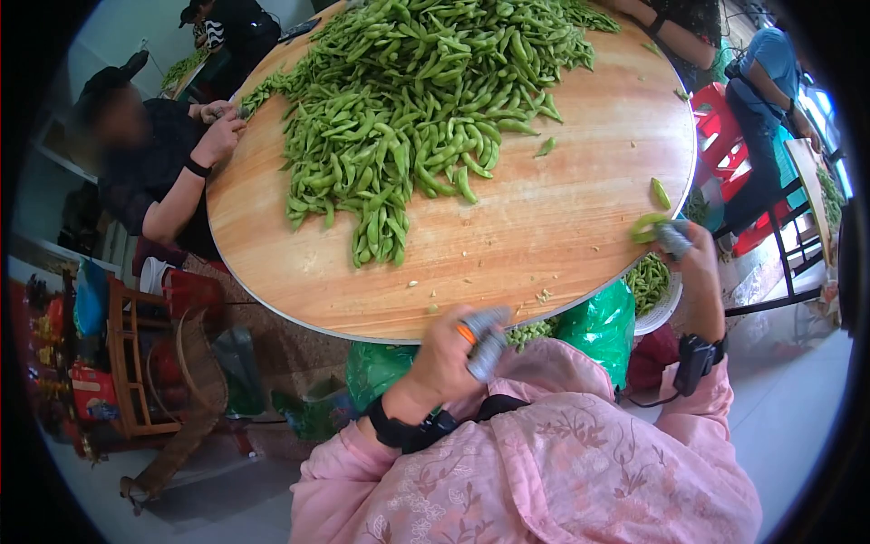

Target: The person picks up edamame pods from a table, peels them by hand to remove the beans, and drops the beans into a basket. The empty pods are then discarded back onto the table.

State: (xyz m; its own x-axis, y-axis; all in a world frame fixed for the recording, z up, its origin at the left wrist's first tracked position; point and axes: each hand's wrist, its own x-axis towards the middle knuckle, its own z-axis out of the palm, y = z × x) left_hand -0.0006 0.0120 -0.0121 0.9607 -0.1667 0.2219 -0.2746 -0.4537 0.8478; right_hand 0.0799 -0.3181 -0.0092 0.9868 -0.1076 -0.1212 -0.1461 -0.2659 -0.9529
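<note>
My left hand (446,356) is over the table's near edge, with fingers curled in and grey wrapping on the fingertips. A small orange band or strip (466,333) shows against the wrapping; motion blur hides what the fingers hold. At the table's right edge, my right hand (693,256) pinches a blurred green soybean pod (646,228) between fingers wrapped the same way. Just beyond it is a single pod (661,193). A large heap of green soybean pods (426,91) covers the far and middle part of the round wooden table (362,299).
A green plastic bag (603,331) with shelled beans (533,334) lies at my lap. Below my right hand stands a white basket (669,304) of pods. One person (149,154) works at the left; another person's forearm (675,38) reaches in at the far right. Red stools (720,136) stand beyond.
</note>
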